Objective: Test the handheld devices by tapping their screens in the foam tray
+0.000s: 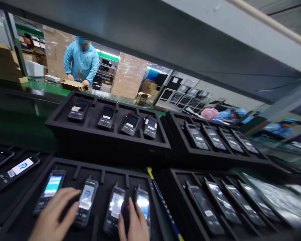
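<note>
- Head view: wrapped boxes [127, 75] behind a blue-coated co-worker [81, 63].
- Green bench [37, 117], bearing black trays [102, 147].
- My left hand [54, 214], thumb apart, and right hand [135, 224], fingers slightly parted; grip, I can't tell.
- Lit phones [86, 197] in the near tray [95, 165].

No word or number legible. Blue logo [22, 165], letter-like and stylised, on the white screen of the far-left handset [5, 180]; exact letters uncertain. Similar blue mark, fainter, on the screen of the second handset [86, 202] in the near left tray [76, 169]. First handset [52, 187] there: blue screen with pale bands, any writing blurred. White stickers on the handsets in the far left tray [110, 139], e.g. label [107, 117]: print too small. Small dark marking on the far open carton [141, 98]: unreadable.
</note>
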Tool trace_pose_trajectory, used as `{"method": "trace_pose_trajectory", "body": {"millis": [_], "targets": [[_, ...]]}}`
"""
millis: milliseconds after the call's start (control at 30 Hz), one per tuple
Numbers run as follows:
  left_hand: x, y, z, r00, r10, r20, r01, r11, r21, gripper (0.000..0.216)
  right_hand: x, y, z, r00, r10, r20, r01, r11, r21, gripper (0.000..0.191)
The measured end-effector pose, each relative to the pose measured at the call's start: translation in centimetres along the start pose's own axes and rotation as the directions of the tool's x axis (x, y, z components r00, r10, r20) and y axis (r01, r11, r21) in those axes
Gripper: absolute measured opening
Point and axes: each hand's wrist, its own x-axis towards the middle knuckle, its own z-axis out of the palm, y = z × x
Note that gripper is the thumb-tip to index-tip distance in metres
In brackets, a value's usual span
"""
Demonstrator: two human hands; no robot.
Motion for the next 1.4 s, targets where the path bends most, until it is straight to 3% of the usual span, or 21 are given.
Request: {"method": "trace_pose_trajectory", "body": {"millis": [33, 100, 167, 267, 433, 500, 600, 700, 767, 867, 1033, 1200, 1333, 1400], "targets": [[0.2, 2.0, 2.1, 0.98, 0.047, 0.193, -0.052, 0.998, 0.019, 0.033, -0.1, 0.5, -0.4, 1.0, 0.01, 0.021, -0.009, 1.0, -0.026, 0.044], [0.4, 4.6, 5.1, 0.852, 0.077, 0.519, -0.138, 0.987, 0.081, 0.04, -0.6, 0.9, -0.1, 0.999, 0.002, 0.047, 0.0, 0.999, -0.048, 0.049], [0.2, 5.3, 6.7, 0.785, 0.011, 0.619, -0.137, 0.978, 0.156, 0.051, -1.3, 0.9, 1.1, 0.998, -0.021, 0.051, 0.023, 0.999, -0.042, 0.055], [-0.3, 4.7, 7.1, 0.824, -0.086, 0.56, -0.032, 0.98, 0.196, 0.062, -2.0, 0.3, 2.8, 0.998, -0.055, 0.04, 0.055, 0.998, 0.019, 0.053], [-0.7, 4.8, 7.5, 0.88, -0.152, 0.45, 0.189, 0.981, -0.039, 0.074, -1.8, -1.3, 3.4, 0.988, -0.006, 0.153, -0.034, 0.966, 0.255, 0.039], [-0.7, 5.4, 7.9, 0.896, -0.159, 0.415, 0.242, 0.958, -0.156, 0.07, -1.6, -2.0, 3.4, 0.972, 0.064, 0.224, -0.145, 0.92, 0.363, 0.04], [-0.4, 6.5, 8.1, 0.921, -0.163, 0.354, 0.284, 0.903, -0.323, 0.064, -1.9, -3.1, 3.8, 0.955, 0.201, 0.216, -0.287, 0.804, 0.521, 0.046], [0.2, 7.4, 8.1, 0.945, -0.184, 0.272, 0.286, 0.867, -0.408, 0.065, -3.1, -4.2, 4.4, 0.961, 0.237, 0.146, -0.276, 0.748, 0.603, 0.049], [0.9, 7.6, 7.8, 0.936, -0.224, 0.272, 0.334, 0.81, -0.482, 0.068, -3.8, -4.7, 4.5, 0.971, 0.197, 0.136, -0.238, 0.751, 0.616, 0.05], [1.8, 7.8, 7.1, 0.881, -0.31, 0.356, 0.469, 0.669, -0.577, 0.075, -3.9, -5.1, 3.9, 0.973, 0.125, 0.193, -0.224, 0.705, 0.673, 0.054], [1.9, 7.8, 6.4, 0.862, -0.345, 0.372, 0.508, 0.596, -0.622, 0.088, -2.7, -5.4, 2.9, 0.986, 0.01, 0.167, -0.112, 0.78, 0.616, 0.027], [1.4, 7.7, 6.5, 0.856, -0.348, 0.381, 0.516, 0.583, -0.627, 0.088, -1.8, -5.1, 2.9, 0.951, 0.144, 0.273, -0.297, 0.671, 0.679, 0.036], [1.2, 7.5, 6.4, 0.883, -0.338, 0.325, 0.468, 0.601, -0.648, 0.08, -1.6, -4.7, 2.9, 0.908, 0.054, 0.415, -0.346, 0.655, 0.672, 0.04], [1.2, 7.4, 6.5, 0.896, -0.333, 0.296, 0.443, 0.606, -0.66, 0.076, -1.6, -5.3, 3.0, 0.902, 0.116, 0.416, -0.396, 0.608, 0.688, 0.042]]}}
